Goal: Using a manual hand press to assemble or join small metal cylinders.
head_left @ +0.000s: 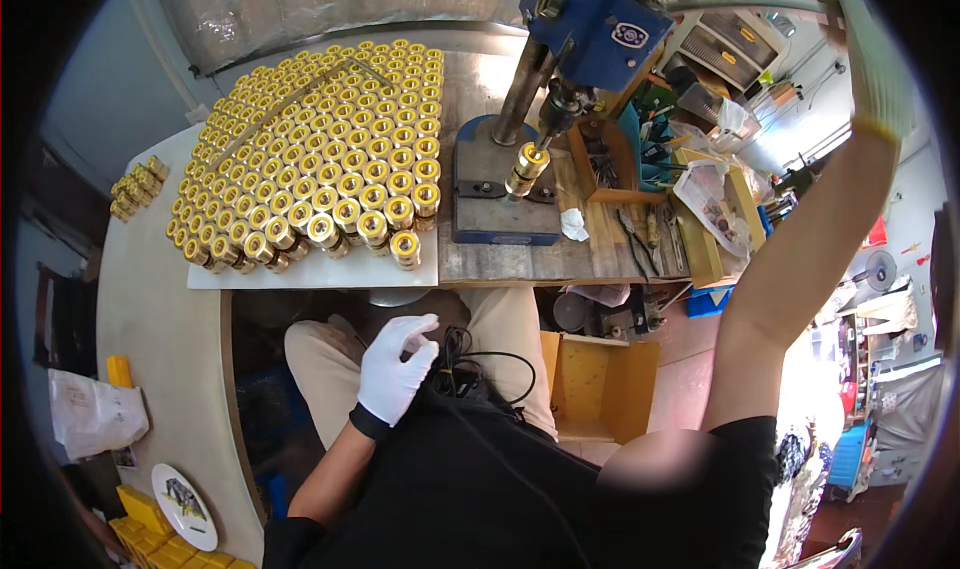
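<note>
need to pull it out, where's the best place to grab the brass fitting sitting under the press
Probably take the brass fitting by its round side wall, near the lower end, coming from the front. The press spindle sits on its top, and the blue base blocks access from below.

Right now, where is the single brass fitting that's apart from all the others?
The brass fitting sits under the drill press spindle, above the blue press base, just right of the tray of brass fittings.

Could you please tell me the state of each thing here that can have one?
left hand: gloved, resting in the lap, holding nothing.
right hand: gloved, raised high to the press lever.
brass fitting: seated upright under the press spindle.
brass fittings: standing in rows on the white board.
wooden box: open.
</note>
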A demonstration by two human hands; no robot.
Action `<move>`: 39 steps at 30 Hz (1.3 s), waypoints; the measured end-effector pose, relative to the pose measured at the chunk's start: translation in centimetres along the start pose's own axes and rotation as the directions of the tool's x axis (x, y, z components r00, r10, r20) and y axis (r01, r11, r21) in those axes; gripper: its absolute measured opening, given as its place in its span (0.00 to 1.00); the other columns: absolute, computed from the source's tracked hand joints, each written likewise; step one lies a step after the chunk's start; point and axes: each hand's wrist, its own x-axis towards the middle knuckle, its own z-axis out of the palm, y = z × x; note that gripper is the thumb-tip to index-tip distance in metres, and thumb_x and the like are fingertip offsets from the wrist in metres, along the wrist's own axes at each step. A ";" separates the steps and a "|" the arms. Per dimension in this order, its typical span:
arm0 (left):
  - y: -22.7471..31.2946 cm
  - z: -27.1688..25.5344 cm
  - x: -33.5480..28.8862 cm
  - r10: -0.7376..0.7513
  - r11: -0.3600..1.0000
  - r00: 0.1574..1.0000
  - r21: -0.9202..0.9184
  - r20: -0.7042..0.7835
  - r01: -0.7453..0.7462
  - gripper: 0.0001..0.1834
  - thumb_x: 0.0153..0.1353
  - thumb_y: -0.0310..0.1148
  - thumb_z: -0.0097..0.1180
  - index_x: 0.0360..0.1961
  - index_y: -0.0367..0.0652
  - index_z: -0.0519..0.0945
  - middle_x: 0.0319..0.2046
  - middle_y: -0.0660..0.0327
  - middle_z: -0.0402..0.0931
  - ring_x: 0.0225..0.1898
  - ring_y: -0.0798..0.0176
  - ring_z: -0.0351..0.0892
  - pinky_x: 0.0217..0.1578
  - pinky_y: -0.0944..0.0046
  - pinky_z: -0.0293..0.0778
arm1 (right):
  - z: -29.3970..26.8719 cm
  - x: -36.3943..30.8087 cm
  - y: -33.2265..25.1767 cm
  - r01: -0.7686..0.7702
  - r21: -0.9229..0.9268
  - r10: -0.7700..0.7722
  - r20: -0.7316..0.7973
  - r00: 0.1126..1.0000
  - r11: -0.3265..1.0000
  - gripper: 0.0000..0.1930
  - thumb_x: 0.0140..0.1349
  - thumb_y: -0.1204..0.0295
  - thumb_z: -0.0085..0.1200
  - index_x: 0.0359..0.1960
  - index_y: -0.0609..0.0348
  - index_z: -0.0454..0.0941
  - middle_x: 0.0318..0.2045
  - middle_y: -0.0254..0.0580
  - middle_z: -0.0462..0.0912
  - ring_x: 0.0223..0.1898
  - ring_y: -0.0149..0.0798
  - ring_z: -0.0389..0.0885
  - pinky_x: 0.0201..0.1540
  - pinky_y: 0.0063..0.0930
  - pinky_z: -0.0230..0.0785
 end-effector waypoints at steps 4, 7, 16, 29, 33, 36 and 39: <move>1.1 1.9 0.7 0.080 0.994 0.992 -0.077 0.093 -0.073 0.18 0.65 0.25 0.67 0.57 0.40 0.85 0.48 0.56 0.82 0.41 0.63 0.85 0.46 0.64 0.80 | -4.6 -14.1 -6.7 0.185 -0.598 -0.005 0.290 0.957 0.780 0.15 0.68 0.77 0.61 0.55 0.53 0.87 0.34 0.38 0.86 0.32 0.33 0.82 0.38 0.26 0.76; 3.5 2.4 3.0 0.246 0.967 0.939 0.011 0.240 -0.256 0.20 0.65 0.29 0.67 0.58 0.41 0.85 0.46 0.54 0.83 0.44 0.55 0.84 0.50 0.59 0.80 | -0.8 -26.4 -6.4 0.164 -0.427 0.014 0.384 0.923 0.889 0.17 0.75 0.67 0.59 0.62 0.55 0.85 0.49 0.56 0.89 0.47 0.49 0.91 0.54 0.35 0.79; 20.8 15.1 14.9 0.950 0.296 0.285 -0.081 0.124 -0.952 0.21 0.58 0.49 0.69 0.44 0.44 0.85 0.47 0.60 0.83 0.55 0.53 0.80 0.62 0.49 0.70 | 6.9 -29.2 -2.9 -0.226 -0.308 0.336 0.378 0.863 0.924 0.30 0.70 0.56 0.67 0.69 0.54 0.77 0.52 0.49 0.88 0.47 0.42 0.88 0.48 0.40 0.78; 13.0 10.1 12.2 0.814 0.548 0.502 -0.099 0.293 -0.830 0.27 0.55 0.46 0.70 0.48 0.37 0.83 0.49 0.52 0.81 0.58 0.42 0.78 0.62 0.43 0.73 | 6.7 -26.9 -5.4 -0.451 -0.133 0.466 0.379 0.799 0.882 0.19 0.73 0.70 0.60 0.63 0.62 0.81 0.42 0.49 0.89 0.38 0.36 0.86 0.45 0.30 0.78; 5.4 -1.4 8.8 0.573 0.724 0.808 0.377 0.140 -0.578 0.16 0.59 0.37 0.68 0.45 0.39 0.86 0.45 0.51 0.87 0.46 0.42 0.86 0.49 0.48 0.80 | 5.8 -31.7 -5.0 -0.260 0.143 0.263 -0.003 0.965 0.955 0.15 0.76 0.81 0.52 0.60 0.68 0.83 0.48 0.46 0.87 0.40 0.31 0.86 0.46 0.25 0.81; 2.3 -6.6 8.1 0.427 0.718 0.898 0.645 -0.108 -0.263 0.11 0.61 0.32 0.69 0.44 0.43 0.87 0.46 0.53 0.87 0.47 0.45 0.85 0.50 0.49 0.80 | 3.0 -29.8 -3.1 -0.078 0.174 0.102 -0.135 0.986 0.982 0.13 0.72 0.85 0.54 0.55 0.68 0.84 0.47 0.50 0.87 0.40 0.38 0.87 0.44 0.31 0.84; 0.1 -6.8 9.6 0.527 0.611 0.842 0.739 -0.113 -0.283 0.13 0.59 0.31 0.70 0.46 0.44 0.87 0.49 0.54 0.86 0.49 0.46 0.85 0.50 0.49 0.80 | -0.2 -21.9 -5.9 0.243 -0.711 -0.392 -0.050 0.919 0.660 0.16 0.66 0.85 0.61 0.55 0.68 0.83 0.45 0.48 0.86 0.39 0.41 0.87 0.46 0.34 0.85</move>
